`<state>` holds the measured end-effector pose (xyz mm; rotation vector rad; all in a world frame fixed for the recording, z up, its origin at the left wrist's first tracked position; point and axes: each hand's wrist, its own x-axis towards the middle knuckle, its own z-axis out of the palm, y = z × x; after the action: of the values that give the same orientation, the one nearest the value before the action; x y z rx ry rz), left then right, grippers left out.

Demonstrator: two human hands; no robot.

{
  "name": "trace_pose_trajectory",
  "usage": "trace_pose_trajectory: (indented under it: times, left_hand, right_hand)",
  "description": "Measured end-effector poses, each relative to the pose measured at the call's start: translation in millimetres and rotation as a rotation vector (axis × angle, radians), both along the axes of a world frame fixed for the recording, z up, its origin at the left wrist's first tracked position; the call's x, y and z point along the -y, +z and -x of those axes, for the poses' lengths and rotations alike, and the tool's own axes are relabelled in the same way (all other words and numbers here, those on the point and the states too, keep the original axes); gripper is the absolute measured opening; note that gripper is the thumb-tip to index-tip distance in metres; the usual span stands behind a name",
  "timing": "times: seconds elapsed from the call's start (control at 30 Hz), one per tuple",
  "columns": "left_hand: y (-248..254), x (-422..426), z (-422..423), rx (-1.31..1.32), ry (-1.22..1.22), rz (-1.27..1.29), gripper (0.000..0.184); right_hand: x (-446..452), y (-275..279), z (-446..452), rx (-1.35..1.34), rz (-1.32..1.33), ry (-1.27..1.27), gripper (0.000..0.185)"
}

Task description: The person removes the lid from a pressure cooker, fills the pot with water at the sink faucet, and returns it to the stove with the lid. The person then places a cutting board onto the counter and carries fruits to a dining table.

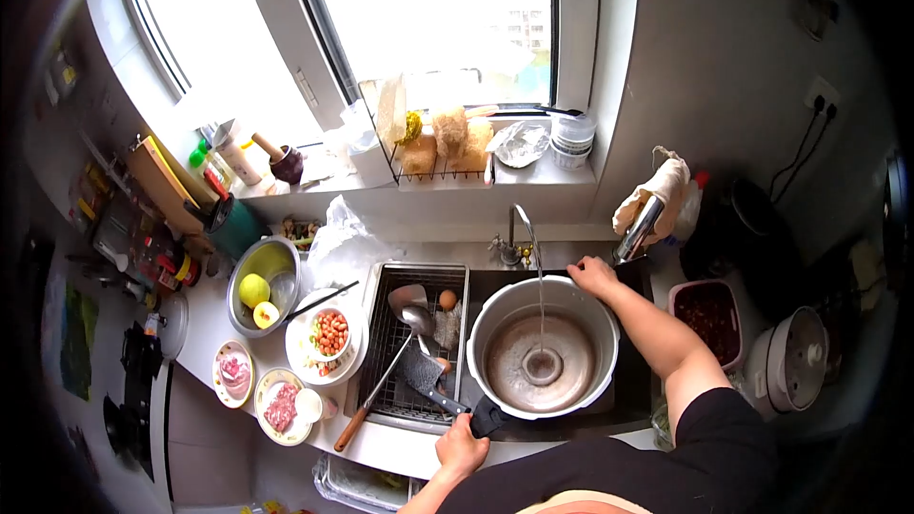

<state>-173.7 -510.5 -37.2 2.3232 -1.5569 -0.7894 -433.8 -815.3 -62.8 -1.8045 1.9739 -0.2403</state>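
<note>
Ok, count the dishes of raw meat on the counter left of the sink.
2: one dish in front of the metal bowl, the other dish to its right, nearer the counter's front edge. Both show plainly.

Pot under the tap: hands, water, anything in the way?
Pot taking water. Left hand at black handle; right hand by far side. Knife near left hand.

No words, brands, numbers or signs can be read. Toward nine o'clock, the dark bottle with a red-and-yellow band (pixel 175 268) bears what looks like a label, too small and blurred to make out. Between nine and ten o'clock, any print on the pale cylindrical bottle (pixel 237 158) is equally illegible.
</note>
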Motion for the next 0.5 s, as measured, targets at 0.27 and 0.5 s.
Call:
trace_pose_trajectory:
  times: [0.27, 0.5]
  left_hand:
    - [-29.9, -5.7, 3.6, -0.008, 0.029, -0.11, 0.046]
    - [-47.2, -10.1, 6.8, -0.061, 0.069, -0.059, 0.047]
  right_hand:
    - [-2.3, -13.0, -4.5, 0.112, -0.011, -0.047, 0.05]
    - [-1.4, -17.8, -5.3, 0.133, -0.005, 0.005, 0.049]
